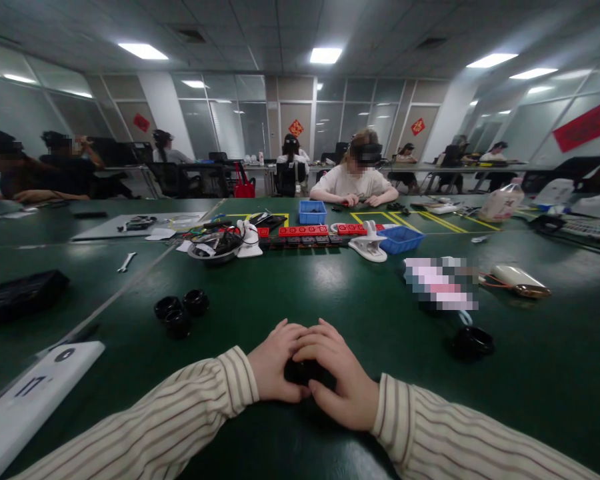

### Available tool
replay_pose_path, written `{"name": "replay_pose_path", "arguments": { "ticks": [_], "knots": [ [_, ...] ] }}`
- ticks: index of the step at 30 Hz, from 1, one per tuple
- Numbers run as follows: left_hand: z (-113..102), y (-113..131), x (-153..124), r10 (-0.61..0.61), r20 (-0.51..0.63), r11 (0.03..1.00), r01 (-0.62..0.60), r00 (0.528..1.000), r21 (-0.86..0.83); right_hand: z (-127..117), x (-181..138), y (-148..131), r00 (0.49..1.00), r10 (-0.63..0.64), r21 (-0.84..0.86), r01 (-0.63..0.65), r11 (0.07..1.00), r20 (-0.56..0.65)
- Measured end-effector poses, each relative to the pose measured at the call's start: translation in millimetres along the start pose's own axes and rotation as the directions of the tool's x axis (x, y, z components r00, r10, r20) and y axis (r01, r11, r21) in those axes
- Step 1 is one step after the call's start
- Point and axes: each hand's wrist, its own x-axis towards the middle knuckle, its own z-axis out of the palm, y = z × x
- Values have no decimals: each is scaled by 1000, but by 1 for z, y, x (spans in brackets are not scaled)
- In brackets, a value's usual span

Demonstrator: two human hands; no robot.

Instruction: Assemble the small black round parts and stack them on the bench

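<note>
Both my hands close round a black object [307, 373] just above or on the green table [260, 440]; most of it is hidden by my fingers, so its kind cannot be made out. My left hand [271, 367] wraps its left side. My right hand [341, 379] covers the top and right side, its fingers overlapping the left ones. To the left, three shiny black cup-like rings [177, 324] stand grouped together. Another black cup-like ring [473, 343] sits to the right.
A white panel marked 17 [45, 393] and a black case [23, 295] lie left, near a wrench [127, 262]. Ahead are a metal bowl of cables [215, 252], red sockets [303, 231], a white clamp [370, 245] and a blue bin [401, 239]. A person [357, 180] sits opposite.
</note>
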Motion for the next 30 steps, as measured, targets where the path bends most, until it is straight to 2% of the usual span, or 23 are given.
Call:
{"name": "replay_pose_path", "arguments": {
  "ticks": [2, 6, 10, 15, 19, 23, 26, 30],
  "knots": [
    [-2, 3, -1, -62, -29, 998, 62, 998, 6, 1, 0, 3, 994, 94, 0, -94, 996, -60],
    [-1, 12, -5, -183, -103, 980, 189, 978, 56, 7, 1, 9, 948, 294, -12, -298, 955, -125],
    [5, 21, -7, -271, -174, 954, 288, 947, 79, 10, 2, 8, 938, 335, -61, -341, 938, -91],
    [5, 20, -5, -217, -173, 972, 229, 961, 48, 7, 4, 6, 960, 272, -41, -275, 961, -70],
    [2, 10, -2, -114, -145, 993, 118, 983, 16, 3, 4, 4, 995, 102, 38, -102, 994, -7],
    [3, 1, -1, -55, -113, 998, 52, 992, -31, 4, 3, 2, 995, -59, 78, 53, 996, 81],
    [4, 0, -1, -56, -85, 998, 55, 995, -18, 4, 3, 3, 995, -72, 95, 66, 993, 67],
    [3, 5, -2, -90, -64, 995, 93, 994, 37, 2, 2, 5, 1000, 27, 90, -26, 996, -12]
  ]
}}
